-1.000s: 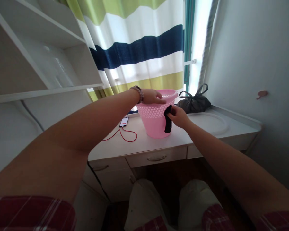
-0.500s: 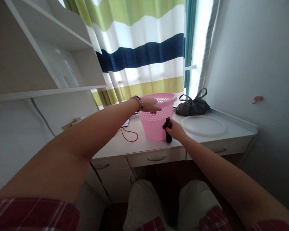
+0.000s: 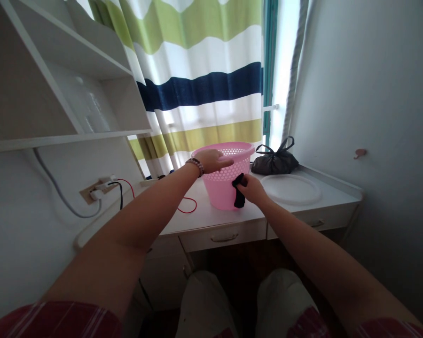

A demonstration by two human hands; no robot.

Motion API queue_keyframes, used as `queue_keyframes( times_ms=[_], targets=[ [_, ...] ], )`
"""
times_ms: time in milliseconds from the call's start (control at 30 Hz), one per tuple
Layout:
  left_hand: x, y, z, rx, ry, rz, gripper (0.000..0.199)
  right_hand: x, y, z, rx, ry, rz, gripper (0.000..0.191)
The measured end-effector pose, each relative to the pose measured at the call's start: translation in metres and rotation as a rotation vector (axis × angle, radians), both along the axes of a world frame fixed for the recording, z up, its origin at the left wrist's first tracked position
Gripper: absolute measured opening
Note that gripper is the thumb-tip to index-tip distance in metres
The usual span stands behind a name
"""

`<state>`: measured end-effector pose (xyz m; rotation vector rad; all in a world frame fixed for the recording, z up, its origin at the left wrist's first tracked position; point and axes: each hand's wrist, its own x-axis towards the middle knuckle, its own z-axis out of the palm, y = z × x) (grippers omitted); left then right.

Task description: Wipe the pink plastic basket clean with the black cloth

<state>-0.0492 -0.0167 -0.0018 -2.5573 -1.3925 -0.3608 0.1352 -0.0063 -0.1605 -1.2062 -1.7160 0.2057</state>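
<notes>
A pink plastic basket (image 3: 220, 195) with a perforated upper band stands upright on the white desk. Across its near left rim lies my left hand (image 3: 213, 162), thumb stretched to the right and fingers over the edge; it wears a beaded bracelet. My right hand (image 3: 250, 188) is closed on a small black sock (image 3: 239, 197), which hangs down in front of the basket's right side. The fingers pinch its upper end. What lies inside the basket is hidden.
On the desk (image 3: 178, 226), right of the basket, are a round white lid (image 3: 291, 188) and a knotted black plastic bag (image 3: 275, 162). A red cable (image 3: 188, 212) lies to the left. Plugs sit in a wall socket (image 3: 93, 190); shelves (image 3: 91, 80) overhang the left side.
My view has shifted slightly, bringing the wall socket into sight. The black sock now hangs slightly left of where it was, still in my right hand. My left hand stays at the basket's rim.
</notes>
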Motion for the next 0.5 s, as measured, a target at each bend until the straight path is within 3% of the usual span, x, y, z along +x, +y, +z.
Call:
queue_keyframes(
  times_ms=[133, 233, 333, 500],
  targets=[
    [-0.006, 0.01, -0.004, -0.02, -0.069, -0.02, 0.068, 0.006, -0.003, 0.052, 0.175, 0.129, -0.014, 0.03],
    [-0.007, 0.018, -0.006, -0.006, -0.109, -0.003, 0.075, 0.002, -0.004, 0.056, 0.209, 0.158, -0.028, 0.029],
    [-0.005, 0.022, -0.006, -0.01, -0.135, 0.006, 0.076, -0.004, -0.006, 0.024, 0.165, 0.094, -0.092, 0.024],
    [-0.006, 0.023, -0.003, -0.044, -0.14, 0.037, 0.075, -0.005, -0.008, -0.06, -0.169, -0.082, -0.074, 0.025]
  ],
)
